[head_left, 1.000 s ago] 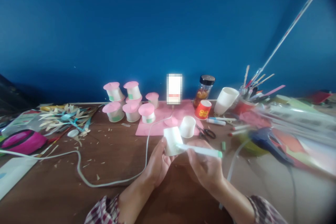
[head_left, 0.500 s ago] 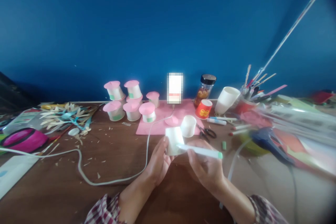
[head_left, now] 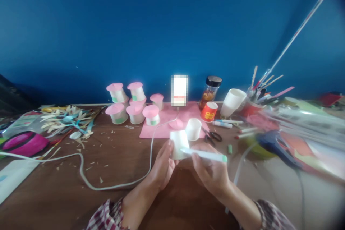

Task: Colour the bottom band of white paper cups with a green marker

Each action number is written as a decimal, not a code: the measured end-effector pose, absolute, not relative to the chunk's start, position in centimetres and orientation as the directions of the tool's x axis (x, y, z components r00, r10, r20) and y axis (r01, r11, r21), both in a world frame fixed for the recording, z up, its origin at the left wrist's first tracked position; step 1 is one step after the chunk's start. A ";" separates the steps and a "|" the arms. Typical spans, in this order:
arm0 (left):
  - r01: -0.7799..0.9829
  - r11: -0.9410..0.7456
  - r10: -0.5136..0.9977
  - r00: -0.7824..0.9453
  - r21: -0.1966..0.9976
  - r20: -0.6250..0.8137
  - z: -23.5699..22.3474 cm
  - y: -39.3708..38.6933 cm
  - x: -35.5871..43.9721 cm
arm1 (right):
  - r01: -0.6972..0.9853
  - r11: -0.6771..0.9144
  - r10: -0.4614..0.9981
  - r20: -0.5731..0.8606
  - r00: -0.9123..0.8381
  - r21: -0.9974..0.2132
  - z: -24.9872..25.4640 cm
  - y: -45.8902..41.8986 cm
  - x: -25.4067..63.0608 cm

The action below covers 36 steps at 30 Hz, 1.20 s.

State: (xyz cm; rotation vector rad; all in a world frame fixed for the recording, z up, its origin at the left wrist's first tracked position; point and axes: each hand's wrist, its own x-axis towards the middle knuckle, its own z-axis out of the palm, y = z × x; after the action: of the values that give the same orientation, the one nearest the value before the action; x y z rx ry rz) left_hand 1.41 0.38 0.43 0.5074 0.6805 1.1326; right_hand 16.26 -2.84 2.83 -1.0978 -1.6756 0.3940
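Gripping a white cup (head_left: 178,141) at lower centre with my left hand (head_left: 163,165), I pinched a marker (head_left: 208,155) in my right hand (head_left: 212,175). Neither had noticeably shifted, so marking seemed unfinished.

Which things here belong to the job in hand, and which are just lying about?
Seemingly the job:
white cup, in the left hand
pen, in the right hand
green cap, probably
pink-topped cups, probably

Seemingly just lying about:
scissors
jar
red cup
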 end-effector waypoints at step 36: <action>-0.645 0.366 0.931 0.257 0.671 -0.260 0.8 0.4 1.5 | 0.420 0.457 0.868 0.496 -0.021 -0.784 3.3 -2.9 16.0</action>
State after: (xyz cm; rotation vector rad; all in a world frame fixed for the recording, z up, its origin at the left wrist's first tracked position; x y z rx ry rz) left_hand 1.47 0.43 0.77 0.4827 0.6996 1.1264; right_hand 16.05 -2.91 3.34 -1.1370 -1.6351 0.5223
